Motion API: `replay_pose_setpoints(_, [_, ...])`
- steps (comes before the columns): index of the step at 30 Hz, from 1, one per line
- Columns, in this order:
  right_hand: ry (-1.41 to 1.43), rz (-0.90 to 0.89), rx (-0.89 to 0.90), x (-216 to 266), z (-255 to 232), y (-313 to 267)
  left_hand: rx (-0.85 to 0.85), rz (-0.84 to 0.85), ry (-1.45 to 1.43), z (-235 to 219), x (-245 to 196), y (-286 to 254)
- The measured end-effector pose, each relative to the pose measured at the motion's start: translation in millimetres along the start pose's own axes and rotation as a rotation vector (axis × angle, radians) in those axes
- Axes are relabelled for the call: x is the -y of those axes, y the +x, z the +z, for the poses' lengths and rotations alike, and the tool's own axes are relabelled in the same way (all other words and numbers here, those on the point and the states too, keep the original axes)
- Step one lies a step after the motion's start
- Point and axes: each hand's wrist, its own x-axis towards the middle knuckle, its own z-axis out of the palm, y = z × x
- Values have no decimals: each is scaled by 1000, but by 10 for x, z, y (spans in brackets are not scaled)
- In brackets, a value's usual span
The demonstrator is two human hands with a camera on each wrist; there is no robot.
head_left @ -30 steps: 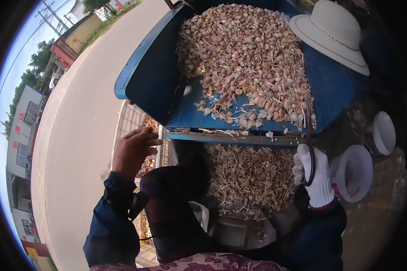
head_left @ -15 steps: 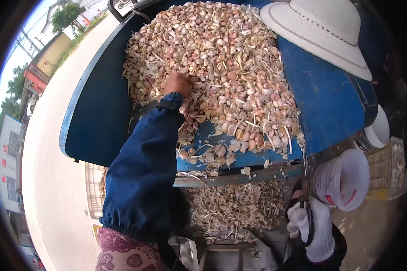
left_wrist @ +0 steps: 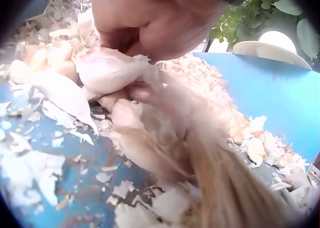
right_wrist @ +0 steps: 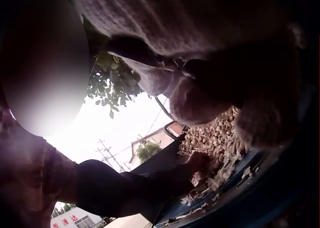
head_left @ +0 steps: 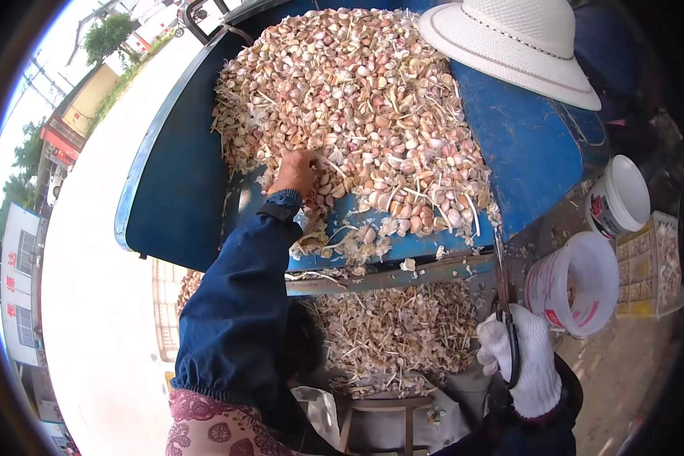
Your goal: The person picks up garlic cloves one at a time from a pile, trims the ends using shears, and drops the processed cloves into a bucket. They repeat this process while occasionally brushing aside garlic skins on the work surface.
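Note:
In the head view my bare left hand (head_left: 296, 172) is at the near left side of a heap of garlic (head_left: 357, 99) in a blue metal bin (head_left: 524, 144). Its fingers are curled down onto the garlic. The left wrist view has a pale garlic clove (left_wrist: 110, 70) right under the fingers, with a blurred dry stem (left_wrist: 227, 183) in front. My right hand (head_left: 532, 361), in a white knitted glove, grips the dark looped handle of a pair of scissors (head_left: 502, 281). Their length points up toward the bin's front edge. In the right wrist view the gloved fingers (right_wrist: 192, 105) are mostly in shadow.
Dry stems and skins (head_left: 403, 334) lie heaped below the bin's front lip. To the right stand two white buckets (head_left: 536, 292) and a yellowish crate (head_left: 638, 266). A white hat (head_left: 517, 45) rests on the bin's right side. A pale crate (head_left: 166, 304) stands at the left.
My left hand has gone from beside the bin into the garlic, then drawn slightly back toward its front edge. The right hand still holds the scissors at the lower right.

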Motion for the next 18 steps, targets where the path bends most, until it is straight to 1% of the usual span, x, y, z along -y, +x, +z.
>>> replay_pose_setpoints(1, [35,0,19,-19,-29,-2,-38,-77,64,-66,-67,-57])
replay_pose_setpoints(2, [37,-2,19,-49,-54,10,-39,-75,65,-119,-109,-93])
replay_pose_setpoints(4, [49,-48,34,-117,-79,45,-114,-476,-468,-220,-129,-156])
replay_pose_setpoints(5, [54,-43,34,-119,-69,49,-134,-510,-817,-227,-86,-177])
replay_pose_setpoints(6, [46,-61,35,-97,-48,55,-127,-510,-815,-270,-196,-211])
replay_pose_setpoints(8, [17,-76,46,-82,-5,98,-99,-630,-1133,-472,-620,-319])
replay_pose_setpoints(9, [-37,-220,18,-244,26,207,-19,-615,-1210,-542,-742,-396])
replay_pose_setpoints(10, [-92,-363,-10,-399,53,298,25,-672,-1274,-653,-979,-472])
replay_pose_setpoints(11, [-156,-458,-18,-357,103,312,25,-687,-1347,-707,-1141,-565])
replay_pose_setpoints(12, [-319,-387,56,-180,97,229,25,-705,-1421,-745,-1269,-663])
replay_pose_setpoints(14, [-611,-567,-45,-93,201,198,131,-665,-1494,-827,-1458,-850])
replay_pose_setpoints(15, [-544,-464,21,-3,259,163,129,-655,-1507,-858,-1592,-929])
replay_pose_setpoints(16, [-531,-506,45,-51,316,183,151,-607,-1576,-853,-1652,-999])
replay_pose_setpoints(18, [-712,-609,-12,-84,399,192,131,-586,-1633,-848,-1796,-1112])
